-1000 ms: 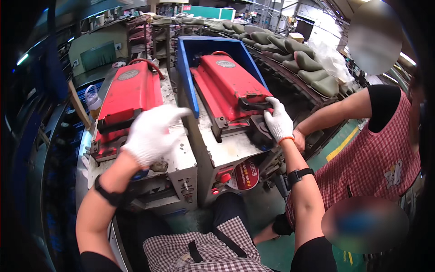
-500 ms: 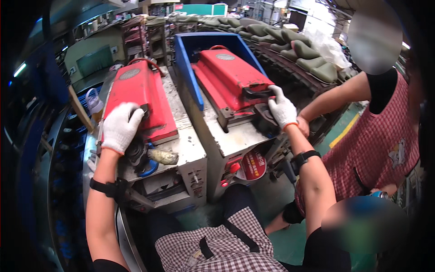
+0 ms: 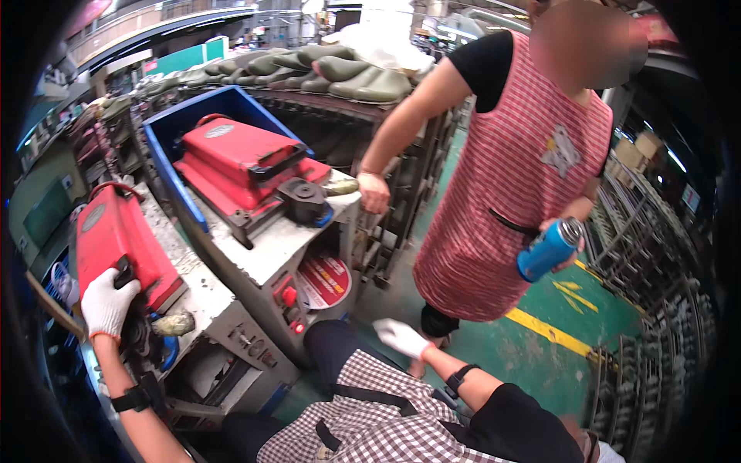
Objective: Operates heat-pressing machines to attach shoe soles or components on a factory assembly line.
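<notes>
Left gloved hand (image 3: pixel 109 305): fingers curled around the black handle (image 3: pixel 123 270) at the near end of the left red cover (image 3: pixel 116 235), on a white machine (image 3: pixel 204 289). Right gloved hand (image 3: pixel 401 338): away from the machine, fingers outstretched. Second red cover (image 3: pixel 235 147) to the right, beside a blue guard (image 3: pixel 174 177). Co-worker (image 3: pixel 494 208) beyond, holding a blue bottle (image 3: pixel 546 255).

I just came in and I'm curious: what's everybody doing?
The gloved left hand holds the handle of the left red machine. The gloved right hand is out in the air, seemingly empty. Nearby, a co-worker holds a blue bottle. The other handle, on the right red machine, has no hand on it.
</notes>
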Demonstrator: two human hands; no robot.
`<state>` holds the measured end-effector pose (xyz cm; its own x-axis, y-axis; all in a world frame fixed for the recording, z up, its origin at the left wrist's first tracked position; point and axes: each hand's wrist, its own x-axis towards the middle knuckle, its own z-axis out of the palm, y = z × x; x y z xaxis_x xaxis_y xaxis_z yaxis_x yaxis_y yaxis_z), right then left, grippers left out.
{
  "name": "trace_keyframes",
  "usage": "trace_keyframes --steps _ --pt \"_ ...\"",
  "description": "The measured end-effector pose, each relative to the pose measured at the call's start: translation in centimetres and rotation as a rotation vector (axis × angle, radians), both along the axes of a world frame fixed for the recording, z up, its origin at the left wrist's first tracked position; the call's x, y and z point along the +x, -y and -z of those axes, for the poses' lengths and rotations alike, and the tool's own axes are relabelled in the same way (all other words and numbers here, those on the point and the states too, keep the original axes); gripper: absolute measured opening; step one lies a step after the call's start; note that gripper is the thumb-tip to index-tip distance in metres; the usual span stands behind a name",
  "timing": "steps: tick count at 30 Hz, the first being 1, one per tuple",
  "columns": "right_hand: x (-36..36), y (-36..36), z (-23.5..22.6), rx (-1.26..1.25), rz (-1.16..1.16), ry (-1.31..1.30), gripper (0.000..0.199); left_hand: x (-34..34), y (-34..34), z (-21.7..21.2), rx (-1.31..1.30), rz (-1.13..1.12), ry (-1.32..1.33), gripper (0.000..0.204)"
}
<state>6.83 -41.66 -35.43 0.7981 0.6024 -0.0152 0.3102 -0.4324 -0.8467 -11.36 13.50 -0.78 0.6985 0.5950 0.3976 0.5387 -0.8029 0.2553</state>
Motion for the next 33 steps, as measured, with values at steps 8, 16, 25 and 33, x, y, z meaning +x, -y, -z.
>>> trace_keyframes --steps 8,16,25,33 --pt "-27.6 27.9 13.5 -1.198 0.128 -0.903 0.048 0.6 -4.3 3.0 -0.06 0.07 0.086 0.034" --pt "-28.2 22.5 14.5 -0.849 0.257 -0.975 0.045 0.8 -7.4 4.3 -0.145 0.12 0.037 0.024" --pt "-25.1 19.8 13.3 -0.798 0.219 -0.968 0.043 0.5 -8.0 4.6 -0.091 0.127 0.039 0.023" --pt "-25.2 19.0 14.1 -0.803 0.196 -1.01 0.041 0.3 -8.3 4.9 -0.038 0.112 0.003 0.023"
